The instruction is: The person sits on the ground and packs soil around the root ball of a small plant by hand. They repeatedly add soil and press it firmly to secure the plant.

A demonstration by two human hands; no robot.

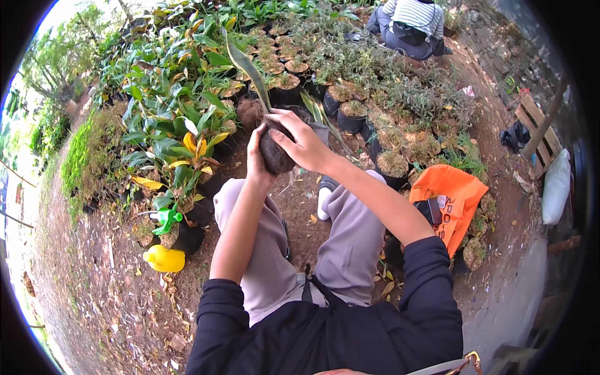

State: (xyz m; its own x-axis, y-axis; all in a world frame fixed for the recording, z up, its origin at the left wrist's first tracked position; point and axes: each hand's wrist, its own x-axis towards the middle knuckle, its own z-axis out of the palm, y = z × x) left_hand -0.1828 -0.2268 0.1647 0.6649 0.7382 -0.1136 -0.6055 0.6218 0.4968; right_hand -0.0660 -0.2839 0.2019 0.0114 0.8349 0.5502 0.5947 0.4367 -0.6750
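Both of my hands grip a dark brown soil ball from which an upright long, narrow green leaf rises. My left hand wraps its fingers round the left side of the ball. My right hand lies over the top and right, with thumb and fingers pressed on it. Just behind, at upper left of the ball, is a reddish-brown fibrous clump; I cannot tell what it rests on. Some pale-edged long leaves lie beyond my right hand.
Potted plants crowd ahead. A yellow bottle and green sprayer are at left. An orange bag lies at right, near a wooden pallet and white sack. Another person crouches at back right.
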